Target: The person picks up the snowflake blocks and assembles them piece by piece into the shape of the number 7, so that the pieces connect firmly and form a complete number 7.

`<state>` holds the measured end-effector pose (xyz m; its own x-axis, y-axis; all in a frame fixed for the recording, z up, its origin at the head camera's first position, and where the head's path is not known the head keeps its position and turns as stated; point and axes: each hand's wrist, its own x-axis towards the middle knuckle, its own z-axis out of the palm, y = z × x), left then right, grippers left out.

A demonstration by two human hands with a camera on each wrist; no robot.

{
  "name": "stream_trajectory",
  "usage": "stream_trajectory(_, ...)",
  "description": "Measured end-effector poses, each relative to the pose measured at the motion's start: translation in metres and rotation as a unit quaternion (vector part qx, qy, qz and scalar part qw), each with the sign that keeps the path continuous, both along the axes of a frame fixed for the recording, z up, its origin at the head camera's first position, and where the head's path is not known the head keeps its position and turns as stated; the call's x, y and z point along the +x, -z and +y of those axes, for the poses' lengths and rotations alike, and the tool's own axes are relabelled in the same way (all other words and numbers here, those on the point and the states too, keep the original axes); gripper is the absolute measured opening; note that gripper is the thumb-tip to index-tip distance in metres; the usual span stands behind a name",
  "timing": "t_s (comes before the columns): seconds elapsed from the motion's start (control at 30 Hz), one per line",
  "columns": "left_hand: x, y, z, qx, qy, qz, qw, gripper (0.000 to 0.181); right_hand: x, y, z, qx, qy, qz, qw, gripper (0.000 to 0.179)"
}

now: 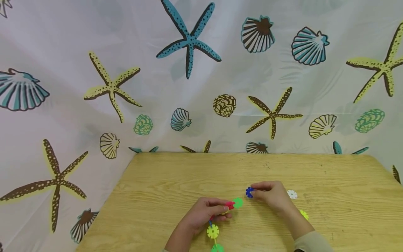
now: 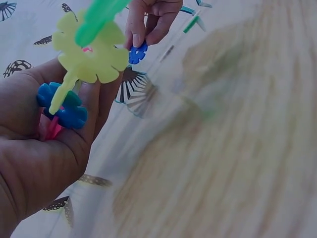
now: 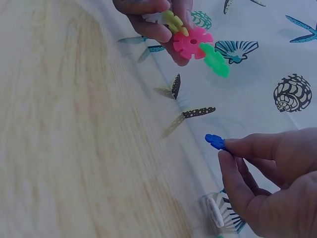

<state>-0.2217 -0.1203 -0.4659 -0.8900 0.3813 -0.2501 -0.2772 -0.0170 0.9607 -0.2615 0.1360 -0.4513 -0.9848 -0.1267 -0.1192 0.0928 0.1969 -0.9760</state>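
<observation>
My left hand (image 1: 204,213) grips a chain of notched plastic discs over the table. At the chain's free end a green disc (image 1: 238,202) is joined to a pink disc (image 3: 193,42), with a yellow one behind it. Below the hand hang a blue disc (image 2: 63,105), a yellow disc (image 1: 212,231) and a green disc (image 1: 217,248). Between thumb and forefinger, my right hand (image 1: 273,196) pinches a separate dark blue disc (image 1: 249,192). A small gap lies between this disc and the green end disc in the head view.
A white disc (image 1: 292,194) lies on the wooden table (image 1: 176,175) just beyond the right hand. Partly hidden by the right forearm is a yellow disc (image 1: 304,214). A white cloth (image 1: 201,87) printed with shells and starfish hangs behind the table.
</observation>
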Motion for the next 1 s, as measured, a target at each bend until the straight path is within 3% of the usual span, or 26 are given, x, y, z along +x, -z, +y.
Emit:
stream_trajectory(0.3,-0.0009,-0.0010,-0.0009,0.003,-0.016,0.007,0.9998,0.030,-0.0017,-0.0040,0.0065,-0.074,-0.048,-0.019,0.9960,0.035)
stream_trajectory(1.0,-0.0009,-0.0023,-0.0011,0.014,-0.030,0.007,0.9994,0.032,0.0034,-0.0087,0.0077,-0.104,-0.148,-0.009,0.9834,0.043)
